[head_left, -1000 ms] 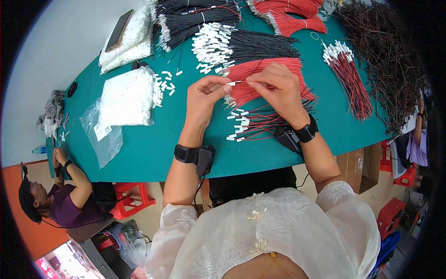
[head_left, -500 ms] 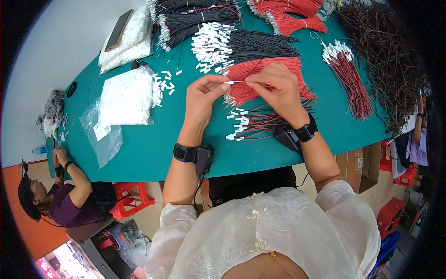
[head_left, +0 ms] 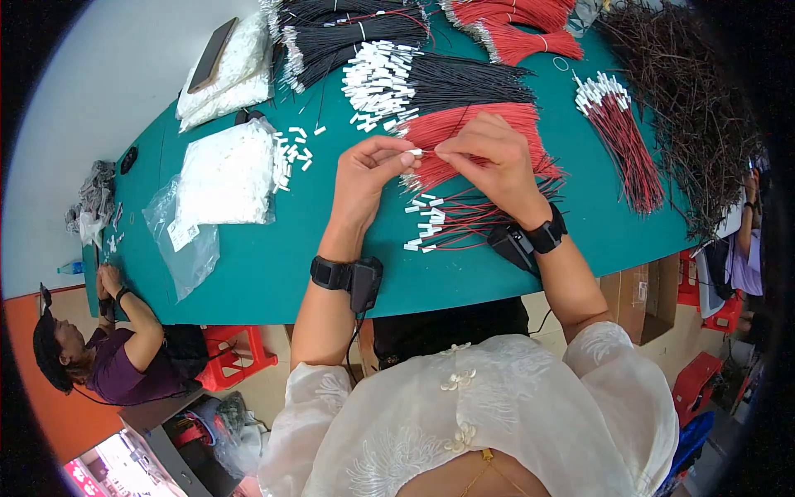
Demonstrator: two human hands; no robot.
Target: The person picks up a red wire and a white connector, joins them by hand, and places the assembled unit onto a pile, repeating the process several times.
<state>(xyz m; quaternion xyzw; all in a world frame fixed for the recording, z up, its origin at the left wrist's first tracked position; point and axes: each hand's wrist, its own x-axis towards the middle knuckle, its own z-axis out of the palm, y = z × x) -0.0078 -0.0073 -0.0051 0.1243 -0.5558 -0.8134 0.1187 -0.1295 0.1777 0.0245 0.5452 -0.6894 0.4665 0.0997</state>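
Note:
Over the bundles in the middle of the table, my left hand (head_left: 364,174) pinches a small white connector (head_left: 416,152) between thumb and fingertips. My right hand (head_left: 497,157) faces it with thumb and forefinger pinched together on a thin wire, mostly hidden by the fingers. The two sets of fingertips are a short gap apart. Behind them lie red wires (head_left: 439,126) and black wires (head_left: 468,83), many black ones ending in white connectors (head_left: 377,79). Just below my hands, several red and black wires with white connectors (head_left: 431,222) are spread on the green table (head_left: 273,273).
Left of my hands are a bag of white connectors (head_left: 224,178) and loose connectors (head_left: 290,157). A dark phone-like slab (head_left: 213,54) rests on another bag. A finished-looking red wire bundle (head_left: 625,145) and a dark wire heap (head_left: 683,108) lie right. Another person (head_left: 116,348) sits left.
My left hand has moved slightly right with the white connector, bringing it closer to my right fingertips. The right hand has barely shifted.

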